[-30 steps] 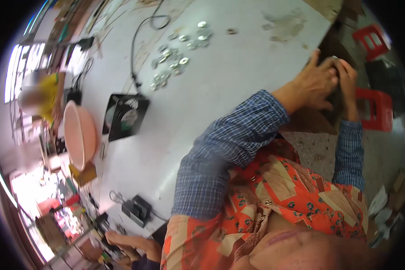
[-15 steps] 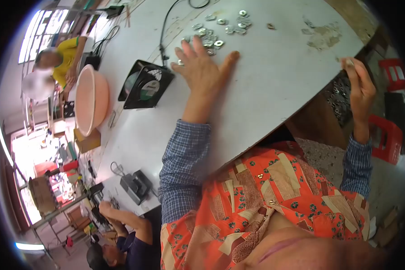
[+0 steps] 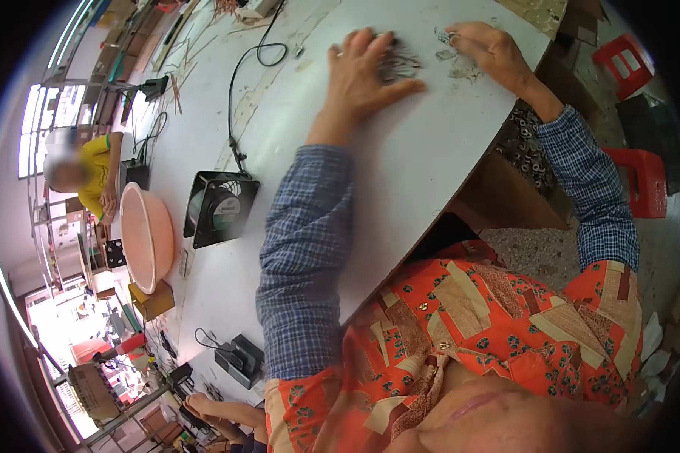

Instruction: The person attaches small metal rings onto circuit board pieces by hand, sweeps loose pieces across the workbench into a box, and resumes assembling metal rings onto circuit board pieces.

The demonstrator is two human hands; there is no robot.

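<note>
My left hand (image 3: 359, 79) lies palm down with its fingers spread at the near side of a pile of small metal parts (image 3: 402, 66). The pile is blurred and partly hidden behind the fingers. Over the table's right part, my right hand (image 3: 495, 57) is closed in a pinch. A small shiny metal part (image 3: 452, 38) shows at its fingertips, too small to make out further. Just beneath that hand, the white table (image 3: 408, 166) has a worn, stained patch (image 3: 465, 69).
A black fan (image 3: 221, 208) stands left of my left arm, its cord running up the table. Beyond are a pink basin (image 3: 147, 238) and a person in yellow (image 3: 98, 170). An open box of metal parts (image 3: 523, 155) sits below the table's right edge, near red stools (image 3: 638, 181).
My right hand has come up from beside the table's right edge to over the tabletop. My left hand has shifted further over the metal parts. The camera view has turned.
</note>
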